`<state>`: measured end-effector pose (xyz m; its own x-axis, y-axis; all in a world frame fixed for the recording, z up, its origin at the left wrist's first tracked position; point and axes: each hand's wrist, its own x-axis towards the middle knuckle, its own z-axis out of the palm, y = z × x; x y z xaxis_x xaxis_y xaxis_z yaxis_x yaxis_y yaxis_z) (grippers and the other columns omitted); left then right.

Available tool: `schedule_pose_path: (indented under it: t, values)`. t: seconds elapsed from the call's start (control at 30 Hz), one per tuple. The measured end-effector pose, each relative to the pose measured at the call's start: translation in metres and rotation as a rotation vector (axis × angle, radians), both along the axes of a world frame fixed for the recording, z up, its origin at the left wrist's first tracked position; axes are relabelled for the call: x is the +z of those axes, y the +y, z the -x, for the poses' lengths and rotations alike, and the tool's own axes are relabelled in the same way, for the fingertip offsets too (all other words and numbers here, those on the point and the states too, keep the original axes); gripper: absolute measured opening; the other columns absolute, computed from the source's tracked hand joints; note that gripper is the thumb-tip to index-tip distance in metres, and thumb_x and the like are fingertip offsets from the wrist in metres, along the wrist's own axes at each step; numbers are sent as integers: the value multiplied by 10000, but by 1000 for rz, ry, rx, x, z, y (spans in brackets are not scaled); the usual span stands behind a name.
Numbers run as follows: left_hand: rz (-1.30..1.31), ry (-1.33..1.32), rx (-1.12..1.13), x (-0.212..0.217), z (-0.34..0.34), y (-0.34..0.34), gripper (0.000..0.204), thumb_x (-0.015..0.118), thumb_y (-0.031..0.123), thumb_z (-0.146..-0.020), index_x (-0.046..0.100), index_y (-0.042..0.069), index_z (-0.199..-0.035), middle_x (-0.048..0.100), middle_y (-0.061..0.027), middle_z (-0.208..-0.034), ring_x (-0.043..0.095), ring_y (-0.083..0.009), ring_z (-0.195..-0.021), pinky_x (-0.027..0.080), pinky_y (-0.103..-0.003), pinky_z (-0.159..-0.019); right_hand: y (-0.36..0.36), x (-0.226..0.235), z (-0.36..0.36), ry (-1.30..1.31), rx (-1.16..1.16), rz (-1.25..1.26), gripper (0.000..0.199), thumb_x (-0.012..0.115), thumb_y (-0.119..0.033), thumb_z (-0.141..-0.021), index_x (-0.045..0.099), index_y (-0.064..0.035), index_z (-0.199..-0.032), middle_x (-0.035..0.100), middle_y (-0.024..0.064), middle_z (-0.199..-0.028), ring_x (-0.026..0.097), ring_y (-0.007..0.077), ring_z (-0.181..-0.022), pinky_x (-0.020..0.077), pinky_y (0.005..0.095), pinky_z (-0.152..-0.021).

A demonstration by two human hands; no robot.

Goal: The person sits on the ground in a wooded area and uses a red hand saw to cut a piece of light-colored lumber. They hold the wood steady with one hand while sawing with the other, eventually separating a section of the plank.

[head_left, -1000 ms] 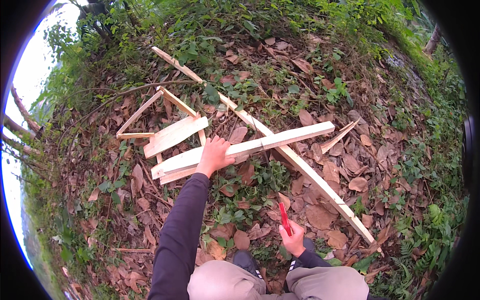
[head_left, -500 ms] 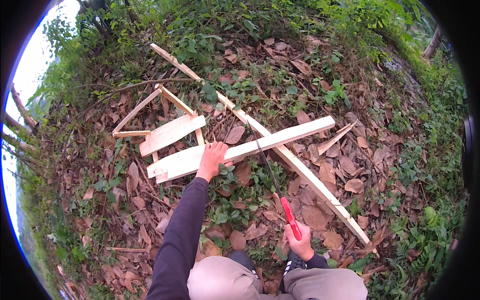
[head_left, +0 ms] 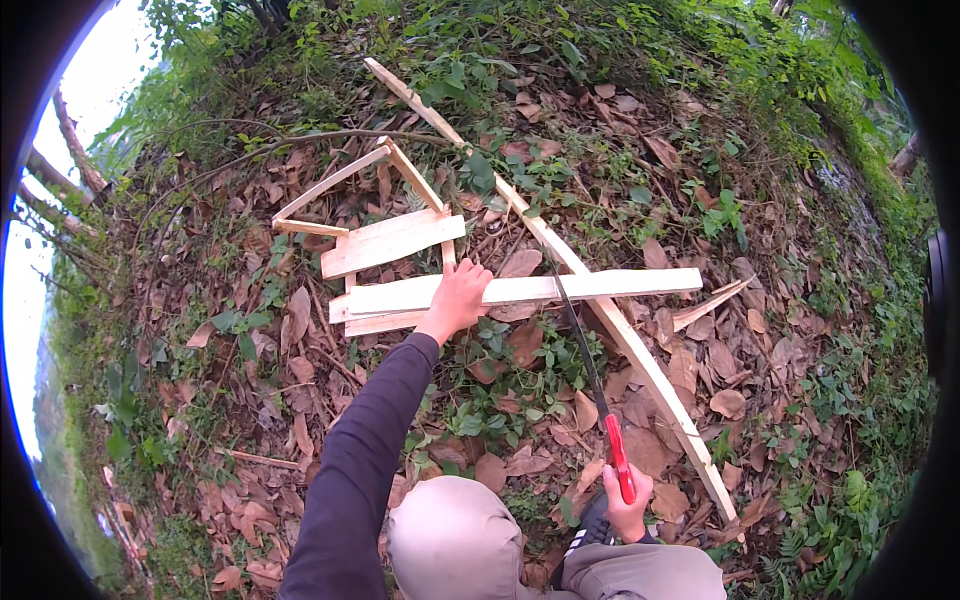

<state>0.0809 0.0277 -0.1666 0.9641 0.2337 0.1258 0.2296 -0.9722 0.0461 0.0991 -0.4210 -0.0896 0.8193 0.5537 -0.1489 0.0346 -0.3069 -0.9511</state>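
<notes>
My left hand (head_left: 460, 297) is closed over a pale wooden board (head_left: 635, 284), pressing it against the slats of a small wooden frame (head_left: 392, 245) on the ground. The board lies nearly level from left to right. Its right part crosses on top of a long wooden batten (head_left: 655, 372) that runs diagonally. In my right hand (head_left: 628, 506) is the red handle of a handsaw (head_left: 585, 352). The dark blade slants up and away, its far end at the board between my left hand and the batten. How deep it has cut, I cannot tell.
Dry brown leaves (head_left: 728, 404) and low green plants cover the sloping ground. A split wood offcut (head_left: 710, 306) lies right of the board. Behind the frame arches a thin bent branch (head_left: 330, 134). My knees (head_left: 455, 535) are at the lower edge.
The view has shifted, so the scene sits further right. The board has swung from slanting up rightward to nearly level. Both hands keep their holds, and the saw stays at the board.
</notes>
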Motion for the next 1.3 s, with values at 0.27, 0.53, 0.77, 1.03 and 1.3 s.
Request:
schedule_pose_path:
  t: [0.27, 0.53, 0.77, 1.03, 1.3]
  values:
    - [147, -115, 152, -18, 23, 6, 589, 888, 273, -594, 591, 81, -1066, 507, -102, -1107, 489, -299, -1080, 372, -426, -898, 27, -16, -8, -95, 71, 2, 240, 724, -98, -874, 582, -43, -689, 468, -1, -513, 453, 91, -445, 331, 294, -459]
    - [157, -116, 110, -4, 9, 13, 658, 765, 524, -790, 524, 111, -1242, 497, -87, -1157, 468, -271, -1148, 336, -467, -974, 35, -22, -9, -89, 82, 25, 266, 740, -120, -869, 566, -53, -678, 454, 24, -509, 452, 126, -426, 340, 303, -455]
    - [82, 34, 37, -20, -22, 1, 622, 750, 501, -806, 550, 89, -1227, 540, -83, -1117, 516, -266, -1099, 358, -449, -965, 42, -21, -3, -210, 173, 32, 299, 755, -129, -856, 540, -56, -661, 431, 22, -500, 442, 137, -409, 335, 319, -440]
    - [28, 84, -15, -34, -20, 7, 565, 810, 345, -747, 545, 59, -1156, 513, -112, -1120, 508, -295, -1106, 410, -418, -910, 42, -11, -4, 23, 84, -12, 256, 713, -93, -879, 553, -35, -688, 454, -20, -528, 412, 70, -472, 327, 278, -459]
    - [-247, 224, -14, -12, -32, 4, 620, 801, 473, -725, 575, 88, -1156, 502, -74, -1130, 474, -264, -1125, 349, -453, -970, 39, -9, 0, 46, 175, 19, 285, 744, -162, -898, 552, -45, -723, 466, -32, -577, 398, 59, -540, 348, 270, -502]
